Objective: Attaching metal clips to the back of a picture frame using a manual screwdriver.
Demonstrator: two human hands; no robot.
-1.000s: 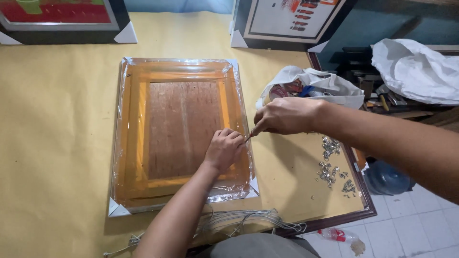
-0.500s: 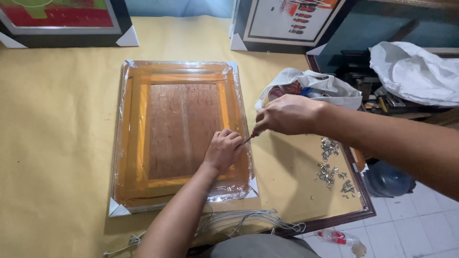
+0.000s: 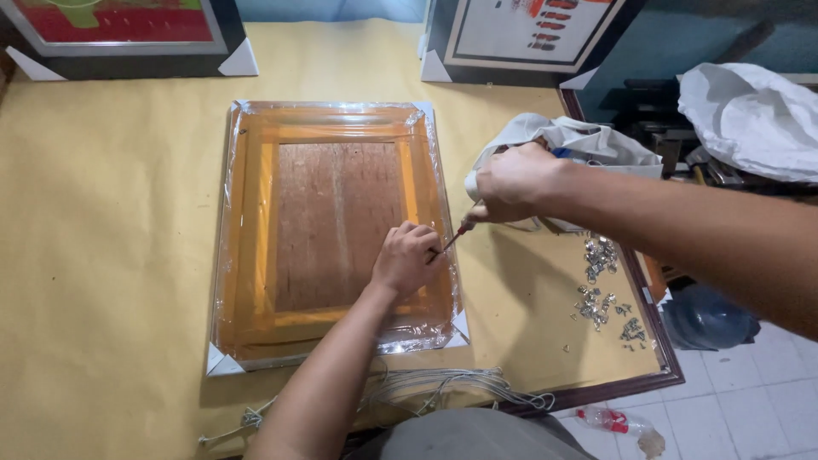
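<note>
Two hands work at the right rail of a picture frame [image 3: 332, 230] that lies face down on the yellow-covered worktop [image 3: 111, 255]. The frame is wrapped in clear film, with white cardboard protectors on its corners and a brown wooden backing board in the middle.

Change since the earlier views: very little. The left hand [image 3: 406, 260] stays pressed on the frame's lower right rail, fingers curled and pinching at a spot on the rail; what it pinches is too small to tell. The right hand [image 3: 509, 181] stays clenched around a small screwdriver [image 3: 452, 239] with a red section on its shaft, the tip meeting the rail just beside the left fingertips. The right hand has shifted only slightly, so the same fastening point is being worked and the tool has not moved on along the rail.

Packages and signs by place:
- Far left edge of the worktop: a black-framed picture [image 3: 119, 30] with a red and green field, white corner protectors fitted.
- Far centre-right: a second black-framed picture [image 3: 528, 34] with a white field and red and dark marks, also corner-protected.
- Behind the right hand: a crumpled white plastic bag [image 3: 579, 140].
- Off the worktop, far right: a larger white bag [image 3: 750, 119].
- Right part of the worktop: a scatter of small silver metal fittings [image 3: 601, 285].
- Near edge: a loose bundle of pale cord [image 3: 452, 388].
- Floor, lower right: a clear plastic bottle [image 3: 609, 420] with a red band.
</note>
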